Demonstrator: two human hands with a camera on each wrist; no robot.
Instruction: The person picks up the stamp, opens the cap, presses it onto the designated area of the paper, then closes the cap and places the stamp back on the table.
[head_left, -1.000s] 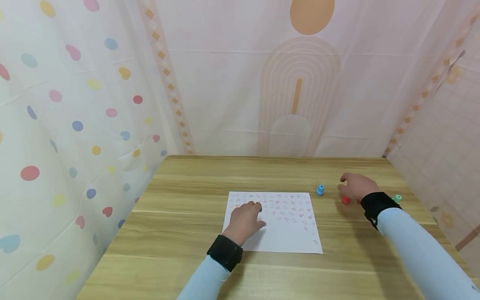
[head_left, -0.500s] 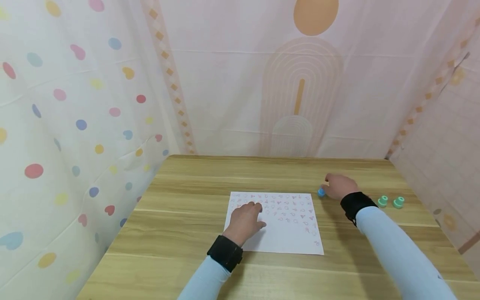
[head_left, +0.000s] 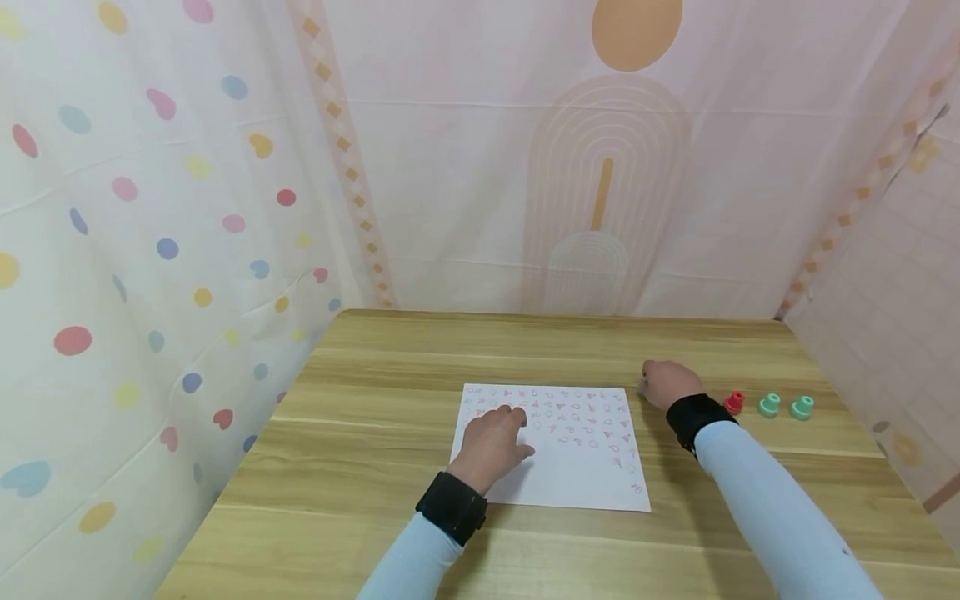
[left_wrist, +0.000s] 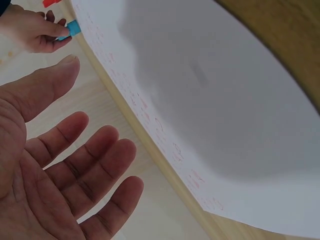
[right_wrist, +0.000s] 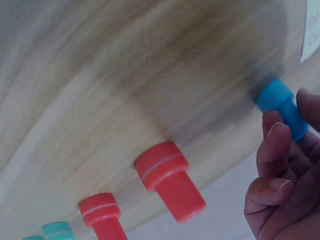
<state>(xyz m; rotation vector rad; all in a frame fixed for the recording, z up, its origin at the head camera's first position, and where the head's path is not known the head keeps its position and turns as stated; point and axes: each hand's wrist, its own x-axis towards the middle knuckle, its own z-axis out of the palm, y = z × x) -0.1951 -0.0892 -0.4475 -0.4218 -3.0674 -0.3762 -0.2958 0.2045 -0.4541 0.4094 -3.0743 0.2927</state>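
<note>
My right hand pinches a small blue stamp between thumb and fingers, beside the paper's upper right corner. In the right wrist view its wide base is close over the wooden table, and the narrow handle lies in the fingers. The head view hides most of this stamp behind the hand. My left hand is over the white sheet of paper, fingers spread and gently bent, holding nothing. Rows of small reddish printed marks cover the sheet's upper part. The left wrist view shows the palm and the loose fingers.
Right of the right hand stand two red stamps, the nearer red stamp and a farther red stamp. Beyond them are two green stamps, one green stamp left of the other green stamp. A patterned curtain hangs behind the table.
My right hand has moved left from above the red stamps to the blue stamp and now pinches it. The left hand has stayed over the paper.
</note>
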